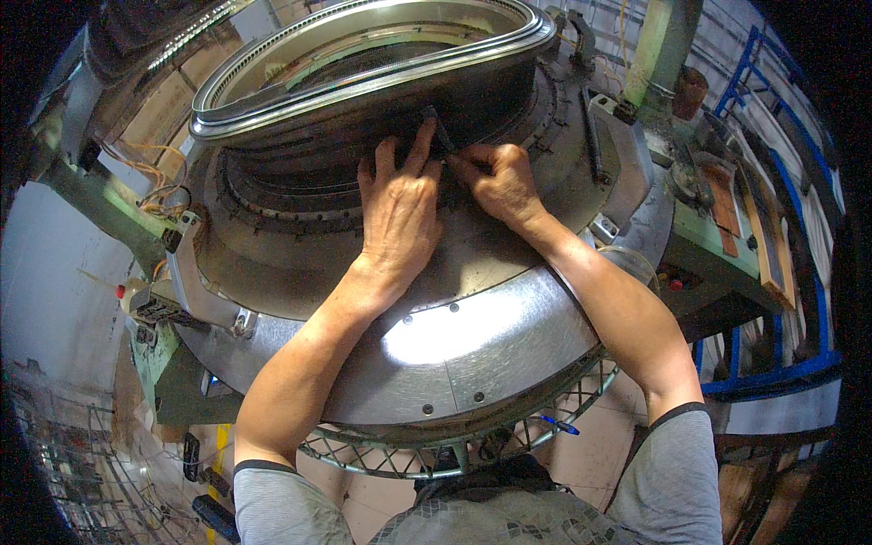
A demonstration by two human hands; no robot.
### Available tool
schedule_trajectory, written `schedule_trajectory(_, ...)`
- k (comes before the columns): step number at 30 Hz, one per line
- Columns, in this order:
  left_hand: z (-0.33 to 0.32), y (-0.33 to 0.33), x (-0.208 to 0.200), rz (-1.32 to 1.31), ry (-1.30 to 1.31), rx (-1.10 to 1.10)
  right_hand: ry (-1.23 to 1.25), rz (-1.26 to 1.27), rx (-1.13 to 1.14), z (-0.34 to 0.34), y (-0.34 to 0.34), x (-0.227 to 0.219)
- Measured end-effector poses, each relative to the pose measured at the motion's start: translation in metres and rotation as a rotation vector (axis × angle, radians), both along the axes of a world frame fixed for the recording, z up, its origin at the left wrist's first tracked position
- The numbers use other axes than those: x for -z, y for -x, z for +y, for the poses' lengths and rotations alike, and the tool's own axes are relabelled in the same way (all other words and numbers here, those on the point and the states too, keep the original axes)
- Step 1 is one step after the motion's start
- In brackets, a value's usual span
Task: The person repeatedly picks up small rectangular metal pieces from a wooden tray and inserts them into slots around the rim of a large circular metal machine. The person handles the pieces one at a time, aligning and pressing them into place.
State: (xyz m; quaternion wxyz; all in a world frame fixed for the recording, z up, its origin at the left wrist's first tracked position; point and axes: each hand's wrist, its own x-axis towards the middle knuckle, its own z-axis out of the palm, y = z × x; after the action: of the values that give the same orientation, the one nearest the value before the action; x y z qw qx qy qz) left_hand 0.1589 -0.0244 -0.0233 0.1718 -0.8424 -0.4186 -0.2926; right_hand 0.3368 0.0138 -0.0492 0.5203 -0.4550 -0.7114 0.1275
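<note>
Both my hands reach over a large round metal machine (436,350), to the dark curved wall (327,154) below its raised shiny oval rim (381,84). My left hand (400,204) has its fingers stretched and spread, the index fingertip touching the wall. Close beside it, the fingers of my right hand (501,184) are bent and pinched together at the lower end of a narrow dark piece (442,133) lying against the wall. Whether that piece is in the pinch or something smaller is, I cannot make out.
Curved metal brackets (198,272) stand on either side of the machine. Green frame parts (132,213) flank it, with orange cables (163,173) at left. A lattice ring (391,460) runs under the near edge, with a blue pen-like object (560,425). Blue racks (786,386) stand at right.
</note>
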Motion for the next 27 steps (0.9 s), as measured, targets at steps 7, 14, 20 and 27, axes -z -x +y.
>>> schedule_trajectory(7, 0.0004, -0.0013, -0.0003, 0.034, -0.042, -0.033, 0.013, -0.017, 0.021, 0.002, -0.0008, 0.0023)
schedule_trajectory(14, 0.0006, -0.0018, 0.0003, 0.045, -0.068, -0.04, 0.034, -0.045, 0.01, 0.0008, -0.0014, 0.0019)
schedule_trajectory(20, 0.0014, -0.0025, 0.0013, 0.056, -0.074, -0.055, 0.01, 0.002, 0.027, 0.0013, -0.0001, 0.0015)
schedule_trajectory(27, 0.0018, -0.0033, 0.0018, 0.082, -0.053, -0.088, 0.008, 0.011, 0.019, 0.0004, 0.0006, 0.0004)
